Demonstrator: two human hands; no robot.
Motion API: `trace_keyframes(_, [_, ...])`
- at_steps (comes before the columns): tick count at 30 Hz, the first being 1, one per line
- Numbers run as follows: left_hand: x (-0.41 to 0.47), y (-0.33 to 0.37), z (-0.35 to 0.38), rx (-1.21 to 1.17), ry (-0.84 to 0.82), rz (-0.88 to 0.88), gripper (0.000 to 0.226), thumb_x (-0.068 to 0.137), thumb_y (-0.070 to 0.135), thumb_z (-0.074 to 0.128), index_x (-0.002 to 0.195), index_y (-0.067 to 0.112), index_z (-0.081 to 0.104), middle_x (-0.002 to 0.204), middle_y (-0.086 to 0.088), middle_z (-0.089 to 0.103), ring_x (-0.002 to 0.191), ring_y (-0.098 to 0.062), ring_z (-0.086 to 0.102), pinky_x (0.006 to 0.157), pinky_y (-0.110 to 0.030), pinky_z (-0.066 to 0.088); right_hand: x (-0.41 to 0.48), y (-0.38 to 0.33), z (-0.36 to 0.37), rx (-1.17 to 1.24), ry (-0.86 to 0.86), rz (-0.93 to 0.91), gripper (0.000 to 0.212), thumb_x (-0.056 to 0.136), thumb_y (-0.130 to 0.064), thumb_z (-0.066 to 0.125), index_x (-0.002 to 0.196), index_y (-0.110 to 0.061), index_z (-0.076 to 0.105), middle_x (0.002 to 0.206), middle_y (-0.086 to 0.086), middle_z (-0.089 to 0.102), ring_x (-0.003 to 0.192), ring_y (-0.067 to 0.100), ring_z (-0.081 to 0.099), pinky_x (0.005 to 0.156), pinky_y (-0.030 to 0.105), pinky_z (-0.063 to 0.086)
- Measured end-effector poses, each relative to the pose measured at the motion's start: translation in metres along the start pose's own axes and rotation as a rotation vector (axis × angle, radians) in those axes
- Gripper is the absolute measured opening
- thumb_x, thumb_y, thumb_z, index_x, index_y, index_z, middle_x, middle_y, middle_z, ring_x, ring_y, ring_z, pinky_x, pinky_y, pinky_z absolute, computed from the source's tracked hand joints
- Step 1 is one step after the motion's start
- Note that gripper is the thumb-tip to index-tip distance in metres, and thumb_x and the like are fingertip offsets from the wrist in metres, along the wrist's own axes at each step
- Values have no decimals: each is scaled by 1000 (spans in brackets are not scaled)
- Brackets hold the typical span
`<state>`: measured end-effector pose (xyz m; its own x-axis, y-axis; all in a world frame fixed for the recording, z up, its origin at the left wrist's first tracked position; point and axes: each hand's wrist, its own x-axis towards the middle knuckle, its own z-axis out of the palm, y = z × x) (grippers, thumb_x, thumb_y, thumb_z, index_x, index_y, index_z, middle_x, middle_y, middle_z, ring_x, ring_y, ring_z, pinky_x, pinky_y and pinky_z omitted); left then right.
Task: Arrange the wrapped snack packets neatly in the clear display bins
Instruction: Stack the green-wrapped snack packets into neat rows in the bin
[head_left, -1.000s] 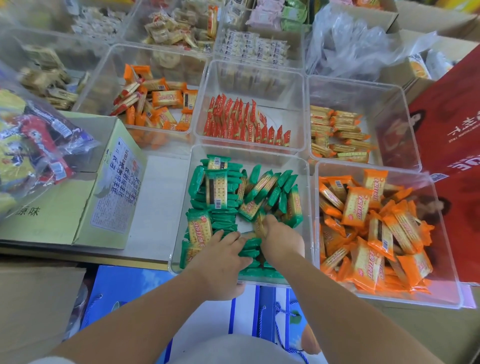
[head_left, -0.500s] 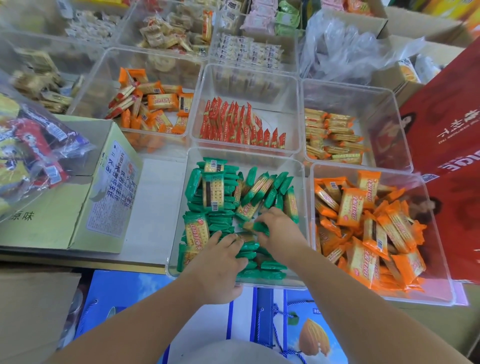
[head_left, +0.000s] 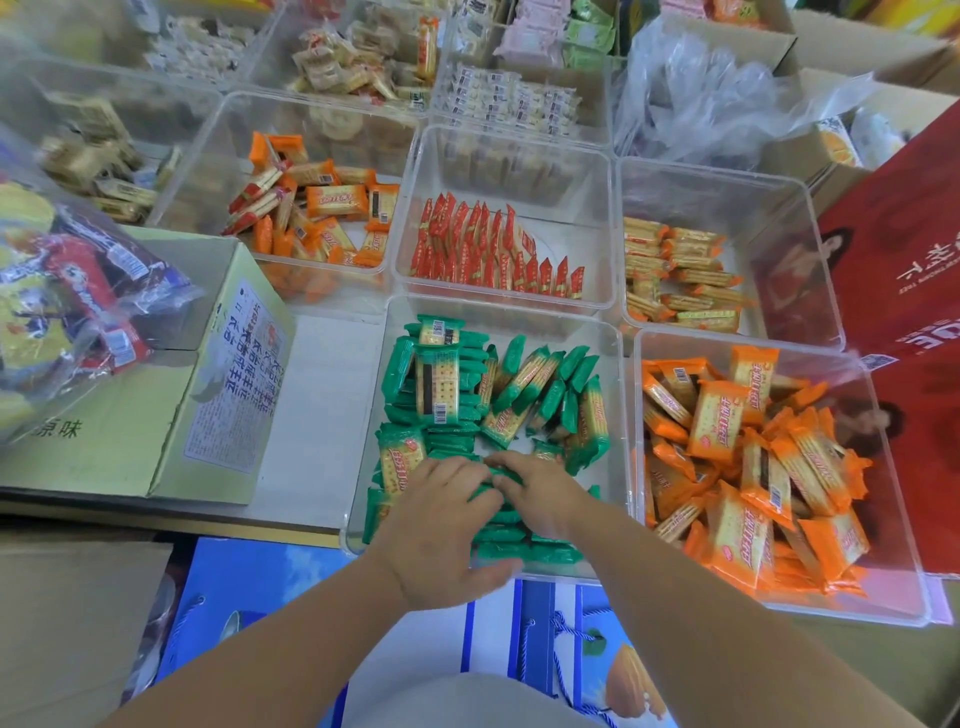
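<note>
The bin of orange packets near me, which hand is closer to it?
Right. The right hand lies beside the orange packet bin in the green bin's right half; the left hand sits farther left.

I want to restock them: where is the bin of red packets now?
In the head view, the red packets' bin sits mid-frame, directly behind the green packets' bin, between two other bins.

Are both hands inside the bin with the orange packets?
No, the left hand and right hand both rest on green packets in the bin beside it.
</note>
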<state>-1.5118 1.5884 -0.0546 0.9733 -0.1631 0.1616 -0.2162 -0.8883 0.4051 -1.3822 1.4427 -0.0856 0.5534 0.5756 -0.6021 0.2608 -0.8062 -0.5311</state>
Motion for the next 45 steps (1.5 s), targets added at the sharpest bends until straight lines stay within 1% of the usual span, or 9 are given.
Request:
trace_keyframes(5, [-4, -23, -27, 40, 186, -275, 62, 74, 57, 65, 118, 13, 65, 123, -4, 59, 116, -25, 53, 98, -45, 43, -17, 3, -2, -35, 90, -16, 50, 105, -43, 43, 152, -28, 39, 153, 2, 44, 140, 24, 39, 114, 34, 32])
trace_keyframes(11, [-10, -56, -52, 314, -392, -385, 115, 62, 85, 60, 155, 24, 29, 164, -5, 22, 151, -25, 13, 120, -59, 6, -47, -2, -5, 51, 212, -17, 44, 102, -39, 52, 145, -33, 46, 148, -2, 46, 124, 21, 53, 98, 29, 41])
trace_keyframes(19, [4, -51, -51, 358, -488, -354, 133, 51, 82, 74, 157, 30, 13, 132, -1, 41, 132, -26, 35, 118, -64, 6, -83, -1, 4, 188, 212, 16, 38, 101, -38, 54, 138, -30, 53, 142, -5, 49, 89, 1, 59, 61, 5, 43])
trace_keyframes(25, [-2, -42, -56, 184, -340, -354, 100, 58, 58, 88, 143, 37, 40, 117, 2, 44, 91, -21, 50, 84, -35, 42, -94, 2, 14, 202, 264, -6, 39, 99, -39, 57, 137, -29, 56, 137, -11, 54, 119, 2, 51, 101, 21, 40])
trace_keyframes(30, [-12, -22, -67, 131, -175, -423, 65, 76, 51, 80, 130, 39, 47, 106, 9, 63, 99, -21, 61, 85, -39, 38, -92, -17, 11, 235, 278, -117, 42, 99, -43, 57, 139, -32, 55, 129, -22, 51, 124, 2, 48, 104, 24, 42])
trace_keyframes(34, [-12, 0, -76, -410, 5, -656, 69, 66, 36, 91, 120, 45, 48, 96, 16, 67, 86, -10, 66, 75, -36, 54, -94, -38, 4, 581, 217, -125, 44, 96, -52, 57, 138, -41, 50, 127, -28, 56, 115, -15, 51, 93, 11, 45])
trace_keyframes(38, [-3, 21, -78, -825, -4, -719, 71, 59, 31, 94, 115, 45, 52, 97, 19, 66, 83, -11, 72, 65, -33, 59, -99, -50, 0, 1073, 38, -46, 58, 86, -64, 61, 136, -35, 53, 118, -13, 69, 111, 7, 66, 93, 38, 58])
trace_keyframes(42, [5, 32, -72, -938, -7, -773, 68, 53, 42, 89, 110, 37, 52, 90, 9, 66, 70, -13, 68, 50, -39, 56, -104, -53, 0, 1217, -3, -21, 37, 98, -45, 59, 129, -24, 61, 122, 7, 69, 109, 26, 69, 87, 49, 59])
trace_keyframes(45, [6, 34, -64, -1026, 51, -877, 54, 64, 26, 87, 105, 31, 53, 95, 0, 67, 78, -17, 70, 61, -52, 61, -106, -46, 3, 1365, 36, -40, 27, 103, -23, 54, 126, -34, 64, 121, 11, 69, 109, 32, 69, 90, 51, 58])
